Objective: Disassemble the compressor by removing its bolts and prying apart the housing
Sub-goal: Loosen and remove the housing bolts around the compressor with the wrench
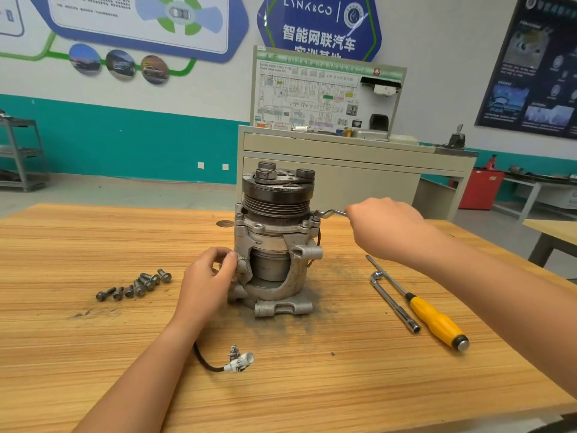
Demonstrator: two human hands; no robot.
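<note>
A white-and-teal wall (pixel 125 135) hung with blue display boards (pixel 318 26) backs a beige training console (pixel 359 170), grey shelf trolley (pixel 22 151) and red cabinet (pixel 480 190).

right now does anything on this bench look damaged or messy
Yes. The compressor housing has a ragged opening in its front wall, baring the inner cylinder, and dark grit is smeared on the table round its base.
</note>
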